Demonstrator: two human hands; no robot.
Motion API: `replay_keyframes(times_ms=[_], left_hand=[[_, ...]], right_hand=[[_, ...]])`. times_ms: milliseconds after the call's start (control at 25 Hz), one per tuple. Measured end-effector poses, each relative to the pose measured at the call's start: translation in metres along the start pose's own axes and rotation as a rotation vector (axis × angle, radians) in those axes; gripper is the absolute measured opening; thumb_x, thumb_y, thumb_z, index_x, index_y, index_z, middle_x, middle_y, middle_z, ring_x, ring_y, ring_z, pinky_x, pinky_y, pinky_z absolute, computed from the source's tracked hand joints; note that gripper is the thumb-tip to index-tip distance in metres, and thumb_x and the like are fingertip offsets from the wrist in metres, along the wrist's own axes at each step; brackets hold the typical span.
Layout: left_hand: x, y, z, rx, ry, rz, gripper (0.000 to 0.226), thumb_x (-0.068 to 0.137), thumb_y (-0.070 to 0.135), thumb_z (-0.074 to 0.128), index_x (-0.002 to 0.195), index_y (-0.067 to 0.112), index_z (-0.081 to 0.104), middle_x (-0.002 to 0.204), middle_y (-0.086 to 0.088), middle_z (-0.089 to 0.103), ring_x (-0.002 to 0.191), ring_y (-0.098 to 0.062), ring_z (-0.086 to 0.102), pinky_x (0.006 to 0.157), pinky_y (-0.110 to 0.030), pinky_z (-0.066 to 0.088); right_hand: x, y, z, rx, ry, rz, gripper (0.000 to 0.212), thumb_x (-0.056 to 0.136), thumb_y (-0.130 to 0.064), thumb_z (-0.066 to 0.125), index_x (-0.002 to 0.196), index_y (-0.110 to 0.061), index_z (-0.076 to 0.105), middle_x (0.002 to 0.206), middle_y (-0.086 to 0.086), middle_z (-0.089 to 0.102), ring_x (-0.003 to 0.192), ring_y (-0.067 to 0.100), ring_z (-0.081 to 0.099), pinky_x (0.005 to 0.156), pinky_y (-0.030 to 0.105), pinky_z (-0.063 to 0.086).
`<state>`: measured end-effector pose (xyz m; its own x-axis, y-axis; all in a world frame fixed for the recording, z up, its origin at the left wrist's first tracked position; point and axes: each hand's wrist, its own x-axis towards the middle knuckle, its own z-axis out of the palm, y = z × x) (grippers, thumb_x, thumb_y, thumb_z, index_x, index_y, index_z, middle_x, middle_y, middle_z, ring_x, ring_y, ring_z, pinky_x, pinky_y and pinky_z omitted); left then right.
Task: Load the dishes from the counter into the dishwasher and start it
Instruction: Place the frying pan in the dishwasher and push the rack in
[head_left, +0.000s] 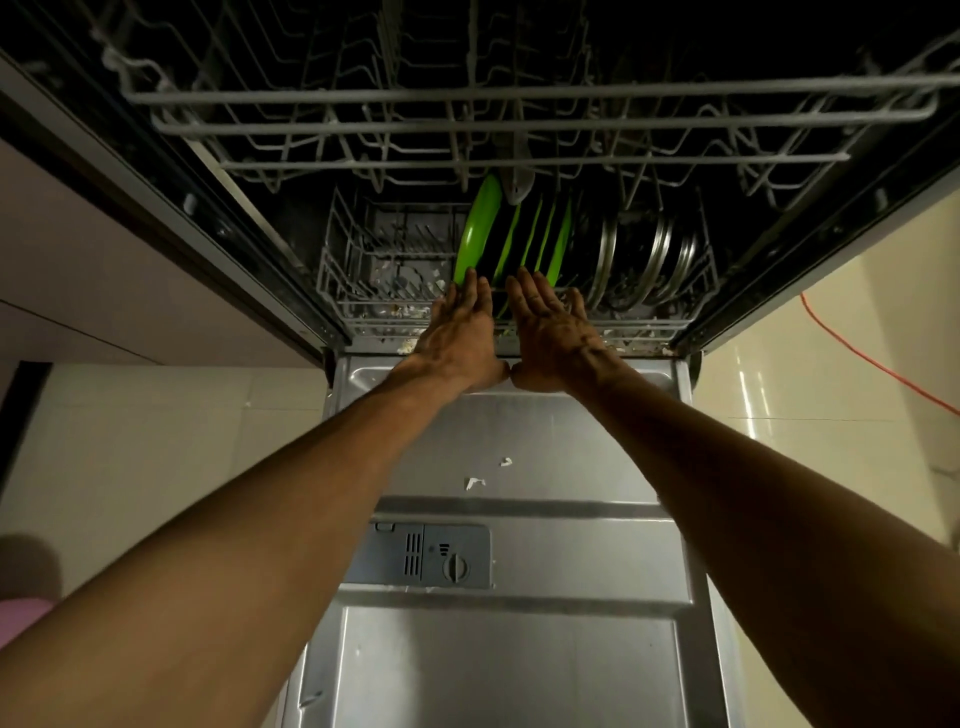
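I had both arms stretched over the lowered stainless-steel dishwasher door (519, 441). My left hand (462, 332) and right hand (550, 332) lay flat, fingers straight, gripping nothing, thumbs touching, fingertips at the front rim of the grey wire lower rack (363, 306). In that rack I counted about five bright green plates (480, 228) standing on edge, and to their right about four round steel plates (660, 254); darkness blurred the exact number. One grey wire upper rack (519, 124) hung overhead, cut off at the top. One grey detergent dispenser (431, 556) sat in the door, with two white scraps (474, 483) above it.
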<state>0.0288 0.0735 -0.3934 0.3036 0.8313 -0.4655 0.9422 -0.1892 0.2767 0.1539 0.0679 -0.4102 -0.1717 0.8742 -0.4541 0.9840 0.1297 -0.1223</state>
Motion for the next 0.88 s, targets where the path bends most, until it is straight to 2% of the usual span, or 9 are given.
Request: replay_keyframes(times_ms=[120,200,280,360,480,560,640,760,880], left_hand=[[-0.022,0.001,-0.008,-0.073,0.061,0.020,0.094,0.087,0.018,0.065,0.156,0.010,0.001,0.164,-0.008,-0.002,0.151,-0.024,0.000,0.121,-0.032,0.005],[-0.049,0.001,-0.013,-0.106,0.199,0.063,0.080,0.091,0.015,0.060,0.155,0.011,0.012,0.163,-0.006,0.008,0.150,-0.020,0.008,0.120,-0.027,0.008],[-0.078,0.003,-0.020,-0.137,0.379,0.103,0.068,0.095,0.017,0.055,0.154,0.013,0.023,0.162,-0.003,0.017,0.149,-0.016,0.015,0.116,-0.022,0.009],[-0.100,0.008,-0.032,-0.143,0.538,0.162,0.060,0.096,0.018,0.053,0.151,0.011,0.031,0.160,-0.003,0.024,0.148,-0.015,0.018,0.116,-0.021,0.011],[-0.114,0.018,-0.062,-0.158,0.731,0.255,0.057,0.095,0.015,0.053,0.149,0.006,0.034,0.158,-0.008,0.028,0.148,-0.019,0.021,0.119,-0.028,0.017],[-0.116,0.022,-0.083,-0.153,0.805,0.292,0.060,0.093,0.011,0.056,0.148,0.001,0.033,0.157,-0.014,0.028,0.147,-0.025,0.021,0.120,-0.033,0.019],[-0.114,0.022,-0.101,-0.119,0.806,0.293,0.065,0.092,0.012,0.056,0.149,-0.001,0.029,0.158,-0.017,0.023,0.148,-0.029,0.017,0.121,-0.037,0.015],[-0.107,0.015,-0.119,0.000,0.680,0.227,0.078,0.092,0.024,0.056,0.153,0.001,0.014,0.162,-0.016,0.007,0.150,-0.029,0.001,0.122,-0.037,0.000],[-0.104,0.010,-0.133,0.106,0.604,0.174,0.087,0.088,0.026,0.064,0.154,0.004,0.011,0.163,-0.013,0.007,0.151,-0.027,0.001,0.122,-0.040,-0.004]], right_hand=[[-0.015,-0.005,-0.010,0.038,-0.008,0.040,0.097,0.088,-0.031,0.061,0.156,-0.015,-0.007,0.164,0.004,-0.011,0.151,0.023,-0.008,0.119,0.055,-0.005],[-0.043,-0.014,-0.014,0.143,0.108,0.042,0.078,0.092,-0.025,0.056,0.155,-0.010,0.012,0.163,0.008,0.013,0.150,0.025,0.010,0.120,0.055,-0.001],[-0.077,-0.019,-0.018,0.226,0.324,-0.021,0.053,0.093,-0.020,0.055,0.142,-0.008,0.041,0.144,0.011,0.048,0.137,0.028,0.039,0.120,0.052,0.016],[-0.104,-0.023,-0.033,0.288,0.540,-0.081,0.035,0.092,-0.017,0.057,0.126,-0.009,0.057,0.117,0.011,0.065,0.113,0.028,0.057,0.107,0.045,0.039],[-0.127,-0.026,-0.069,0.368,0.734,-0.131,0.027,0.092,-0.017,0.057,0.117,-0.007,0.064,0.100,0.012,0.070,0.095,0.027,0.062,0.086,0.040,0.052],[-0.133,-0.028,-0.091,0.359,0.804,-0.144,0.026,0.094,-0.018,0.056,0.117,-0.008,0.064,0.100,0.010,0.070,0.093,0.025,0.061,0.079,0.037,0.052],[-0.134,-0.027,-0.109,0.329,0.845,-0.130,0.030,0.093,-0.017,0.056,0.120,-0.009,0.062,0.106,0.009,0.069,0.098,0.024,0.059,0.078,0.033,0.050],[-0.130,-0.025,-0.129,0.250,0.906,-0.105,0.039,0.088,-0.014,0.058,0.126,-0.006,0.058,0.117,0.011,0.064,0.107,0.026,0.055,0.087,0.033,0.048],[-0.126,-0.021,-0.147,0.178,0.879,-0.056,0.050,0.088,-0.016,0.057,0.135,-0.003,0.048,0.135,0.017,0.052,0.125,0.032,0.046,0.109,0.046,0.037]])
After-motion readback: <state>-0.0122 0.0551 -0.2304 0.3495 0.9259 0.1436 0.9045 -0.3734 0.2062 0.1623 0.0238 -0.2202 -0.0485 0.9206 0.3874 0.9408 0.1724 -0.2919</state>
